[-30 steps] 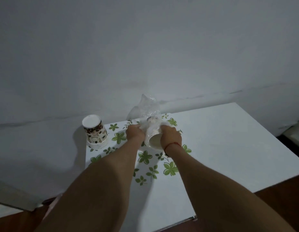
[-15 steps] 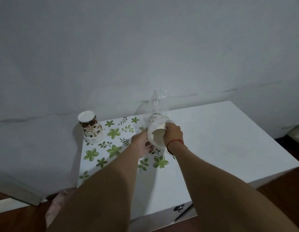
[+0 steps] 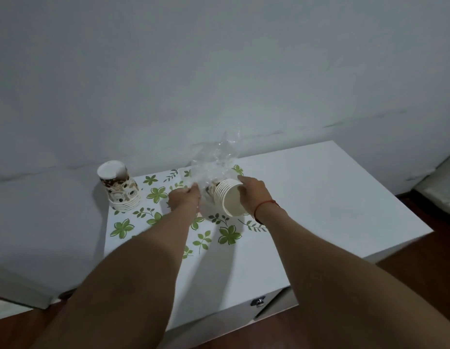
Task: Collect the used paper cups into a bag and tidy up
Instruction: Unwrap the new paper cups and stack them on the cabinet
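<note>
Sideways, the nested cup stack (image 3: pixel 230 199) sits bottom-first in the clear bag (image 3: pixel 213 165).

Head view: single, wide-angle, worn on the person. It looks forward and down across a white table (image 3: pixel 319 210) toward the pale wall (image 3: pixel 218 71) behind it. Close range: both forearms enter from the bottom edge, with the left hand (image 3: pixel 184 199) and right hand (image 3: pixel 254 195) just below mid-frame. Dark floor (image 3: pixel 435 268) shows at the lower corners.
</note>
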